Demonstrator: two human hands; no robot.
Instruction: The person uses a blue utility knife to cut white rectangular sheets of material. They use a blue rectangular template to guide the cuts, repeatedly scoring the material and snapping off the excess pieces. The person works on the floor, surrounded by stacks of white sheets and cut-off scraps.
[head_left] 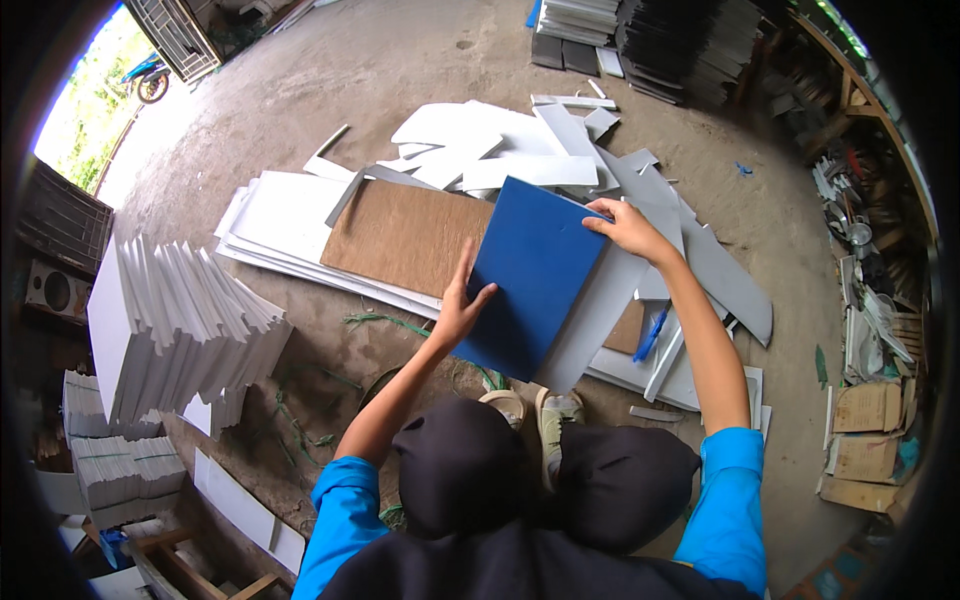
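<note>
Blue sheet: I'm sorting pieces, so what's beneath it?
A pale grey sheet sticks out along its right edge, and a brown board shows at its left. What the blue sheet covers cannot be seen.

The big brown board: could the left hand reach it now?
Probably yes: the left hand appears close to the big brown board, whose face is mostly uncovered, though that hand holds the blue board.

The blue panel (540,280) hides the brown board's (405,230) right end; the left knee (455,465) covers the back of the left shoe (503,402); the upper rim cuts off the stack of dark sheets (672,45); the blue scrap (743,169) on the floor (800,230) is too small to identify; clutter (868,300) at far right blurs together.
</note>
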